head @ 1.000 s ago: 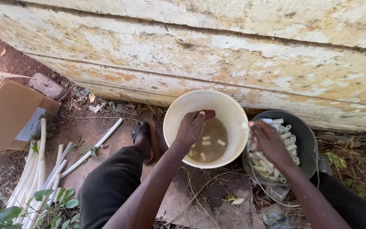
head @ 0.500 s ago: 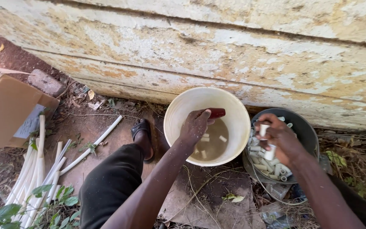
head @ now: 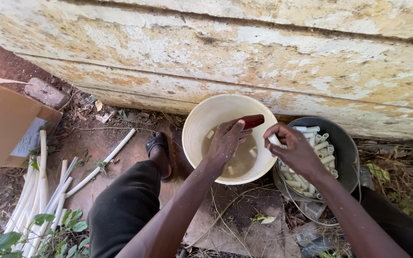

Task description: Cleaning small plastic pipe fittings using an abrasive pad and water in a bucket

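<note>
Head view, left hand (head: 224, 143) gripping dark-red handle (head: 253, 121); right hand (head: 296, 152) pinching white tube (head: 274, 140)

The left hand (head: 225, 143) grips a dark red tool (head: 253, 121) over the cream bucket (head: 201, 124) of murky water. At three o'clock from it, the right hand (head: 295, 150) pinches a short white pipe piece (head: 274, 140) above the dark bucket (head: 345, 143) of pipe pieces.

Open brown cardboard box (head: 3, 126) far left of the hands, long white plastic pipes (head: 48, 191) on bare ground, weathered peeling wall (head: 264, 52) beyond.
</note>
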